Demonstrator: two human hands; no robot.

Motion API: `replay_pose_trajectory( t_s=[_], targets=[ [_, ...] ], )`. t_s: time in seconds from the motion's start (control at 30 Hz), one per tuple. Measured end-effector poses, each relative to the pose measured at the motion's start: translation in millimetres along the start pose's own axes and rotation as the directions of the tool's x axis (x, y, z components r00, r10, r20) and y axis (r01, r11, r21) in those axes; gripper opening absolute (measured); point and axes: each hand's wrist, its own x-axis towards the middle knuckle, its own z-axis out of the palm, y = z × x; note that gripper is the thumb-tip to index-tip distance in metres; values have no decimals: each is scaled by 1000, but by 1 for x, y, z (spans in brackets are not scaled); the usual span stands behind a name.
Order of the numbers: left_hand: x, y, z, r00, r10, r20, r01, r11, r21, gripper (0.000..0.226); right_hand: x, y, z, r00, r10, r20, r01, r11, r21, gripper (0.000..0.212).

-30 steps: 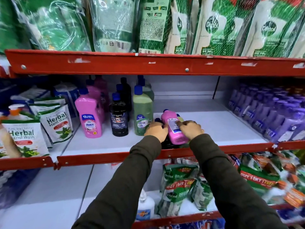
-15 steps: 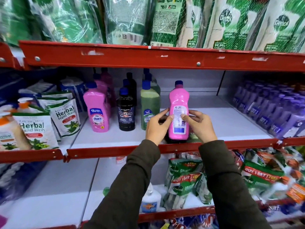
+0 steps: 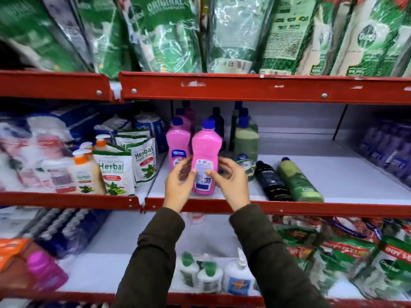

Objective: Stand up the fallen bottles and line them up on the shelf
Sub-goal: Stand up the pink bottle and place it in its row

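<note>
An upright pink bottle with a blue cap stands at the front of the white shelf, right in front of a row of pink bottles. My left hand and my right hand grip its lower half, thumbs on the label. To the right, a black bottle and a green bottle lie on their sides, caps toward the back. Green bottles and a black bottle stand in rows behind my hands.
Herbal hand wash pouches and pump bottles fill the shelf section to the left. Purple bottles line the right side. A red rail carries green refill packs overhead. Pump bottles and packs sit below.
The pink bottle went from lying on the fallen bottles to upright, and both hands carried it left to the pink row. The black and green fallen bottles are now uncovered.
</note>
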Motion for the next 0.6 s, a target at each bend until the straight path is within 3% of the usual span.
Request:
replay_pose_trajectory(
  t_s=[0.27, 0.6],
  targets=[
    [16, -24, -54, 992, -115, -50, 118, 991, 60, 43, 2, 9, 71, 998, -5, 55, 7, 999, -32, 50],
    [13, -38, -65, 993, -77, -86, 78, 997, 14, 31, 2, 15, 75, 994, -9, 112, 15, 998, -57, 51]
  ],
)
